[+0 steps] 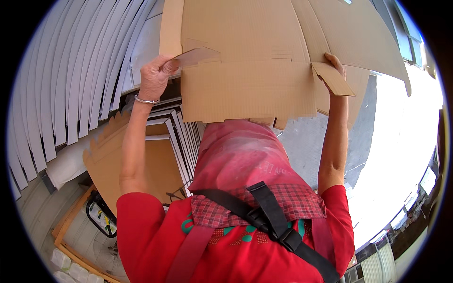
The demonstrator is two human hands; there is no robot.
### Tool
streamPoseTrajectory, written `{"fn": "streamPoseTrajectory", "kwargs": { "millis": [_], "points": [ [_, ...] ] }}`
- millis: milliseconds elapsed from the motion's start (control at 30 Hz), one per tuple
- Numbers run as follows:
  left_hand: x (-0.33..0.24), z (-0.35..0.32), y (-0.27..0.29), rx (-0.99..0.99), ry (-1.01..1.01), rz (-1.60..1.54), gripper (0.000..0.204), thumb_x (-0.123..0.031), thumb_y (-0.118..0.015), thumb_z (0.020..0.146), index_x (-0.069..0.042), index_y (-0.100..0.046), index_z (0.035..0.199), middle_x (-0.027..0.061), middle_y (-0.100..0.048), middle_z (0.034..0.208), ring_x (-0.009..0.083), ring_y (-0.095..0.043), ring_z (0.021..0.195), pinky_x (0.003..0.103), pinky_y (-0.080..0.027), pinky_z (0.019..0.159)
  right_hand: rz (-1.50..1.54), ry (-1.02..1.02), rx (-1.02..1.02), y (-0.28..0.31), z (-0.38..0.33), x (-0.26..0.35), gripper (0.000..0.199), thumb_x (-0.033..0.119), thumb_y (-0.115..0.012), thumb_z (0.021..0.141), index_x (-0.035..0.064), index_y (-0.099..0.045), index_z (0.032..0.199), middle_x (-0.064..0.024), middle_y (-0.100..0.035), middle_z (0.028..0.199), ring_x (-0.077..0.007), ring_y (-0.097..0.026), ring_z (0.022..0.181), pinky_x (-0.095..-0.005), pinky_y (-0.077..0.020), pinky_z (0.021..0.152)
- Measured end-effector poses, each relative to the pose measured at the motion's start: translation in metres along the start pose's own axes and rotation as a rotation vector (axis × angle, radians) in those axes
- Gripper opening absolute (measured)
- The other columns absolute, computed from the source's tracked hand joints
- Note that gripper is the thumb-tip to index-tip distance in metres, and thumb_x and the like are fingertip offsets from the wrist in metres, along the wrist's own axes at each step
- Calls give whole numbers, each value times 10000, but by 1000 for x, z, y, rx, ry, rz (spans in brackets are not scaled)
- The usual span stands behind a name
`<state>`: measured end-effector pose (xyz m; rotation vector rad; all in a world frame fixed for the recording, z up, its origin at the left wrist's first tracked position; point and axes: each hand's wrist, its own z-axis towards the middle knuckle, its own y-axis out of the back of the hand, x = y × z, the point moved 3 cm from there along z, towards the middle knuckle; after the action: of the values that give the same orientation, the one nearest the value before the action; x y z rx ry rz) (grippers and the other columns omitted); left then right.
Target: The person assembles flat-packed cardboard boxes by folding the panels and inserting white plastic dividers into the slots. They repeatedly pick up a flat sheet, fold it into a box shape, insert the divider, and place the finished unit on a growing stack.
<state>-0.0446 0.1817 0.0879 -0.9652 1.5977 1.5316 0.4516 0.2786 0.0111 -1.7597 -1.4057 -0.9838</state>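
Note:
A large brown sheet of cut cardboard, creased and with flaps, spreads out in front of me above my red apron. At its left side my left hand is closed on a narrow flap, fingers pinching the edge; a bracelet circles that wrist. My right hand grips the sheet on the right, beside a small folded tab; its thumb or a finger shows on top and the others are hidden beneath. Both arms reach forward, and the sheet's near edge hangs over my apron.
Long white strips stand in a row at the left. Below my left arm are another brown cardboard piece and white-edged stacked panels. A wooden frame and white containers lie lower left. A grey surface stretches right.

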Motion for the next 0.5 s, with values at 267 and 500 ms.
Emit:
{"fn": "streamPoseTrajectory", "kwargs": {
  "millis": [267, 500],
  "points": [
    [25, -88, -79, 123, -333, 628, 219, -108, -706, 821, -84, -669, 1036, 101, -575, 747, 288, -591, 654, 383, -499, 561, -53, -128, -48, -10, -84, -75, 377, 212, -572, 918, 4, -539, 1231, -150, -595, 1066, -253, -646, 926, -385, -593, 636],
    [79, -107, -96, 274, -300, 748, 211, -170, -613, 876, -129, -646, 1080, 115, -595, 819, 301, -630, 738, 401, -527, 600, -820, 410, -123, -20, -98, -165, 332, 232, -485, 983, -10, -559, 1198, -235, -613, 1124, -375, -628, 977, -481, -524, 769]
  ]
}}
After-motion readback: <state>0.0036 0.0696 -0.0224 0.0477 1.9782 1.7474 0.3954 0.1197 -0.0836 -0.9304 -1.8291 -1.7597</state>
